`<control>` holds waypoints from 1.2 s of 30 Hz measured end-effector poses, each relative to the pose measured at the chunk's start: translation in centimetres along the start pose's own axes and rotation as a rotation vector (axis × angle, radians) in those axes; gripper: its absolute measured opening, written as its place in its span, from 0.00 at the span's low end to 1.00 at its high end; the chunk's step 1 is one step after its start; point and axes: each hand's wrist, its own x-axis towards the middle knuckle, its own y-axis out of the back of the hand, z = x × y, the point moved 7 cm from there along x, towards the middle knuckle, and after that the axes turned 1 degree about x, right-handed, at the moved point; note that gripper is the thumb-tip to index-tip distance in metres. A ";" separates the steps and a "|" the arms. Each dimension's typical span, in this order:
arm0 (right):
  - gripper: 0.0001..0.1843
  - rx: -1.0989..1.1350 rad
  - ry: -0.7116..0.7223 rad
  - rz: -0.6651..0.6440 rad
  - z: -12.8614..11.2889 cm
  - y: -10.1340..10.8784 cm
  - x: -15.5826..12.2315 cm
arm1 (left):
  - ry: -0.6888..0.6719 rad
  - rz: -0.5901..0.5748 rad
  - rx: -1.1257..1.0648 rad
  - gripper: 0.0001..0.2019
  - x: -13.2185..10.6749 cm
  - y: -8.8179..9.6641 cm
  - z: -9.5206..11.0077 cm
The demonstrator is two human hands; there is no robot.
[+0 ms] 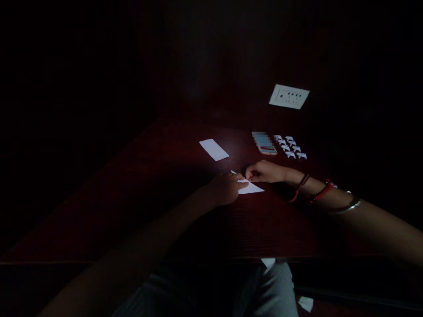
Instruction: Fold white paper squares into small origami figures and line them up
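Observation:
A small white paper piece, folded to a point, lies on the dark wooden table. My left hand rests on its left part with fingers curled and pressed down on it. My right hand pinches the paper's upper edge from the right. Both hands meet over the paper. Red and dark threads and a metal bangle circle my right wrist.
A white paper strip lies farther back. A phone and several small folded paper pieces sit at the back right. A white wall socket plate is behind them. The room is very dark.

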 end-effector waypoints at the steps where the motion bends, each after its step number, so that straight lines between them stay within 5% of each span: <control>1: 0.08 -0.031 0.030 -0.004 -0.2 0.0 0.0 | -0.005 0.005 -0.001 0.21 0.0 0.0 0.0; 14: 0.10 -0.172 0.162 -0.130 -0.5 -0.9 0.3 | -0.028 -0.010 0.007 0.21 0.2 -0.3 0.0; 36: 0.12 -0.282 0.125 -0.029 -1.5 -0.9 -0.6 | -0.036 -0.021 -0.076 0.21 0.4 -0.3 0.3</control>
